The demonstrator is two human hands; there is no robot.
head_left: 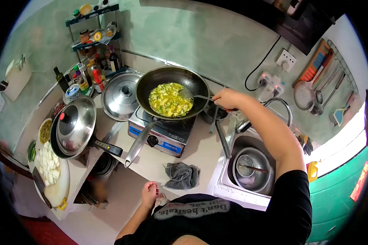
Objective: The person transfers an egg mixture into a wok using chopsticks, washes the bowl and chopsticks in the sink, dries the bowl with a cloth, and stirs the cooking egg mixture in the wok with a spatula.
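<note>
My right hand (227, 99) is wrapped round the handle of a metal spatula (200, 97), whose head rests in the egg. Yellow scrambled egg with green bits (170, 100) lies in the middle of a dark wok (145, 87). The wok stands on a portable gas stove (167, 145), its long metal handle pointing toward me. Low by the counter's front edge, my left hand (150, 194) has its fingers curled, and nothing shows in them. Close to it on the counter is a crumpled grey cloth (182, 176).
A metal lid (122, 96) lies left of the wok, near a lidded pan (75, 128). Chopped white pieces (49, 165) and a knife (41, 185) are on a cutting board (63, 188). At right, a sink (231, 163) holds metal bowls (259, 183). Bottles (84, 81) stand behind.
</note>
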